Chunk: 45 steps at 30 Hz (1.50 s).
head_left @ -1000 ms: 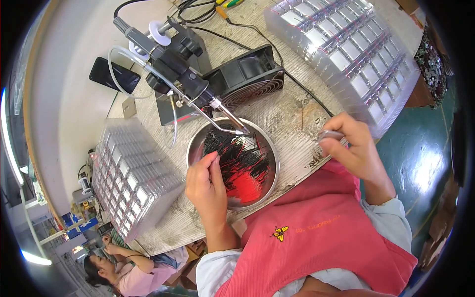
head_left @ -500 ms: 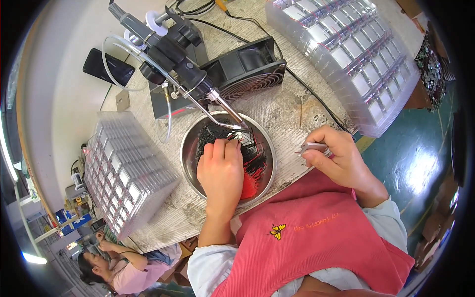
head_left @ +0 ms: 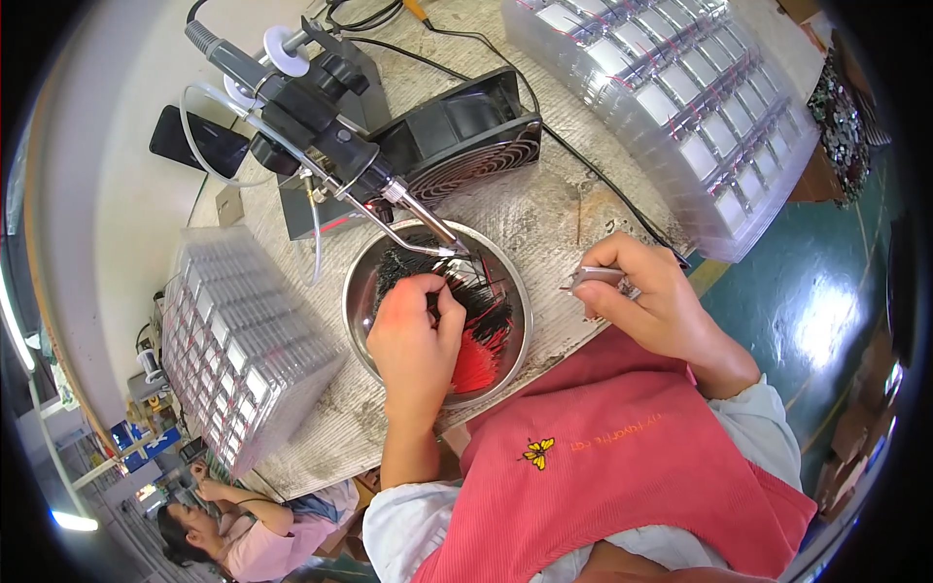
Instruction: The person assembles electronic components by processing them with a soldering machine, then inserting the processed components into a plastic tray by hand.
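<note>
My left hand [head_left: 413,335] is over a round metal bowl [head_left: 526,335], its fingers curled and the thumb against the index finger. Whatever it may pinch is too small to make out. Black wires [head_left: 406,260] fill the far side of the bowl, and red wires [head_left: 476,363] lie at its near side. In my right hand [head_left: 653,309], thumb and fingers grip a small flat silver pouch cell [head_left: 601,276] with a short reddish wire end pointing left. This hand is right of the bowl, above the table edge. A stand-mounted soldering iron [head_left: 423,209] has its tip over the bowl.
Behind the bowl stands a black fan [head_left: 471,146]. Clear plastic trays of silver cells are stacked at the left [head_left: 243,350] and far right [head_left: 680,126]. A phone [head_left: 199,141] lies at the back left. Another person [head_left: 253,530] sits beyond the table's left end.
My left hand has drawn back slightly from the wires, its thumb and index finger now showing. My right hand still grips the pouch cell. The whole view has shifted a little.
</note>
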{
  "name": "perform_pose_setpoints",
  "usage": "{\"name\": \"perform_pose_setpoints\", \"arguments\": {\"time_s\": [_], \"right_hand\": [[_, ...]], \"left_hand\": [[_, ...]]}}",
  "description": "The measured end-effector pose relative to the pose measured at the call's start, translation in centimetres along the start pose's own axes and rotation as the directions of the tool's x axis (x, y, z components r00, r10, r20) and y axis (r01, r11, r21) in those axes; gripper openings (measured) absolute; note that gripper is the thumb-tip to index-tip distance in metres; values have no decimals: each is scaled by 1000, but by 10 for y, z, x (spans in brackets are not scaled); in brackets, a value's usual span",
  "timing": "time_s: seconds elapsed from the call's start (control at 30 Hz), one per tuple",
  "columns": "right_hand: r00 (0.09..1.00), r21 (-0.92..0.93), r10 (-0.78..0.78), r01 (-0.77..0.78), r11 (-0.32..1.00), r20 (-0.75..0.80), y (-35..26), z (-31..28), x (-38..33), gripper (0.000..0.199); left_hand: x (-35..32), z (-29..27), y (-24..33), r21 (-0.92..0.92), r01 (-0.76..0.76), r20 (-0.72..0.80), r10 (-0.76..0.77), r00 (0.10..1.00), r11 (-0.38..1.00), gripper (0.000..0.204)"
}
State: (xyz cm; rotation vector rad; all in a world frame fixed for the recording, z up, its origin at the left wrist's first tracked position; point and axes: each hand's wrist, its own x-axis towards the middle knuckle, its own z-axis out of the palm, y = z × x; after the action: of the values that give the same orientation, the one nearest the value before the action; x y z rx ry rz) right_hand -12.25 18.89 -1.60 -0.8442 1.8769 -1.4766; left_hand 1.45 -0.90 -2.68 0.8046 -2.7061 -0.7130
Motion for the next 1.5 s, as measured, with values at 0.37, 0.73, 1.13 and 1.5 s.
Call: {"name": "perform_pose_setpoints", "arguments": {"time_s": [0.37, 0.73, 1.13, 1.5], "right_hand": [[999, -16, -26, 26, 1000, 33, 4, 10, 10, 12], [999, 29, -22, 21, 999, 29, 1, 17, 22, 16], [999, 188, 2, -11, 982, 53, -11, 30, 36, 30], [997, 213, -48, 61, 975, -64, -9, 42, 42, 32]], "left_hand": [[-8, -3, -6, -373, 42, -13, -50, 999, 927, 13], [-12, -4, -5, -514, 47, -78, -101, 992, 856, 10], [-3, -10, 14, -263, -160, -235, 98, 967, 952, 9], [8, -13, 23, -29, -293, -326, 268, 907, 956, 13]]}}
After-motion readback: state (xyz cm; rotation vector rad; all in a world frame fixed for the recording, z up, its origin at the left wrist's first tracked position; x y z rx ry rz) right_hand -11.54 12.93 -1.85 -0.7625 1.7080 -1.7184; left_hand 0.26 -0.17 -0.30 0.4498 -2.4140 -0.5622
